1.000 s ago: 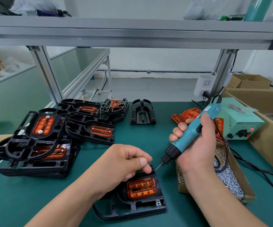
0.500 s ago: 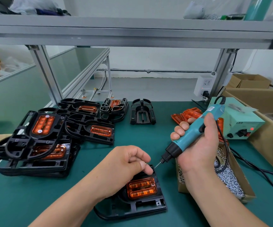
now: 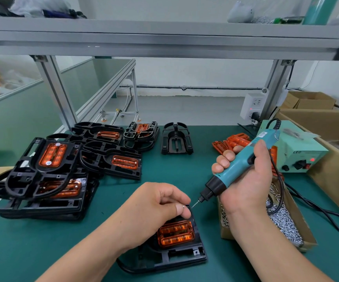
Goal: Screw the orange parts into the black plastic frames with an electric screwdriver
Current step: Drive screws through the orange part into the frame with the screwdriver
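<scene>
A black plastic frame (image 3: 176,257) lies in front of me with an orange part (image 3: 175,233) seated in it. My left hand (image 3: 154,210) hovers over the frame's far edge and pinches a small silver screw (image 3: 183,206) between thumb and forefinger. My right hand (image 3: 246,180) grips the teal electric screwdriver (image 3: 235,167), tilted down to the left. Its bit tip (image 3: 194,204) is just right of the screw, a little apart from it.
A pile of black frames with orange parts (image 3: 48,171) fills the left. One bare frame (image 3: 176,141) stands at the back. Loose orange parts (image 3: 231,141) lie by the teal power supply (image 3: 294,153). A cardboard box of screws (image 3: 286,222) sits under my right wrist.
My left hand has turned a little, so the screw now shows at its fingertips. The screwdriver bit has come slightly closer to it.
</scene>
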Tool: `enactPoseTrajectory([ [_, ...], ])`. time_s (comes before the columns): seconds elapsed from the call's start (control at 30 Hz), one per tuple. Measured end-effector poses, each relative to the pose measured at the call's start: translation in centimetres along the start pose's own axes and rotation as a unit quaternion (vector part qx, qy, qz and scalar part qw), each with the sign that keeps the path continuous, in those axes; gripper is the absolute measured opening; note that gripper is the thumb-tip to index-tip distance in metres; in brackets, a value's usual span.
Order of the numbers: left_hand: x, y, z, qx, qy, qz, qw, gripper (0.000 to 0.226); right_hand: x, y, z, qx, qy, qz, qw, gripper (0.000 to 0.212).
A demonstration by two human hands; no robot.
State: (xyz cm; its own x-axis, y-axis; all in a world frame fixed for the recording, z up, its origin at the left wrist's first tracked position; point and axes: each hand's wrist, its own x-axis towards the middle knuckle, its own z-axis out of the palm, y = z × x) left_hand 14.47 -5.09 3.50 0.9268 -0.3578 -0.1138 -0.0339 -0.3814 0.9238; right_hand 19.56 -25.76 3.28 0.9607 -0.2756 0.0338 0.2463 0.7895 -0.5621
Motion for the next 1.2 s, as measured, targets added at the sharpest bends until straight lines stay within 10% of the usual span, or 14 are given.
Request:
enactPoseTrajectory([
  [1.2, -0.3, 0.1, 1.0, 0.057, -0.008, -0.002, 0.998, 0.010, -0.3, -0.2, 0.3, 0.023, -0.034, -0.013, 0.999, 0.042],
])
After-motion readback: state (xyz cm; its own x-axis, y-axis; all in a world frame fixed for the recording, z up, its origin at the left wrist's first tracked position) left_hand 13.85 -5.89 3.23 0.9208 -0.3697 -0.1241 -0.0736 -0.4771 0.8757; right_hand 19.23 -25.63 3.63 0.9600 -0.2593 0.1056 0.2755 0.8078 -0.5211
